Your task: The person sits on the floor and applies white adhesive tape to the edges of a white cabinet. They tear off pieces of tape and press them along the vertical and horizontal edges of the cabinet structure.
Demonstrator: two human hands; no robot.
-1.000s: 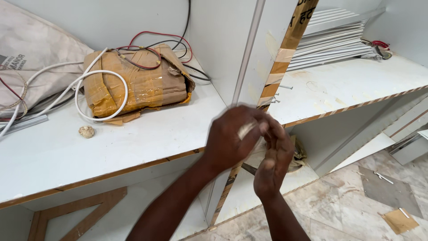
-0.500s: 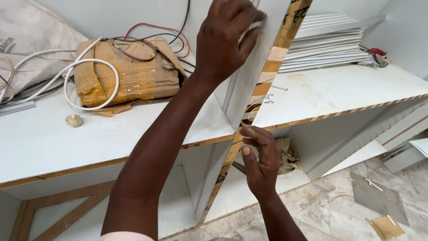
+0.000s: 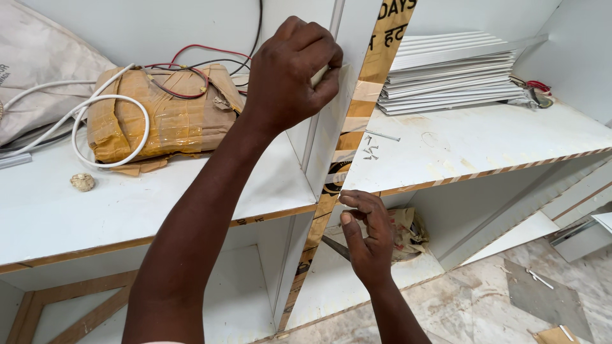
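Tape strip runs between left hand and right hand.

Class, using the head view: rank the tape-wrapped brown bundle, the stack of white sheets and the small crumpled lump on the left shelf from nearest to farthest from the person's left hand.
From the left hand:
1. Tape-wrapped brown bundle, just left, on the left shelf.
2. Stack of white sheets, right, beyond the upright panel.
3. Small crumpled lump, far left, lower.

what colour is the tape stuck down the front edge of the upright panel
Brownish-yellow packing tape with dark print, clearest in the head view, running between the left hand and right hand.
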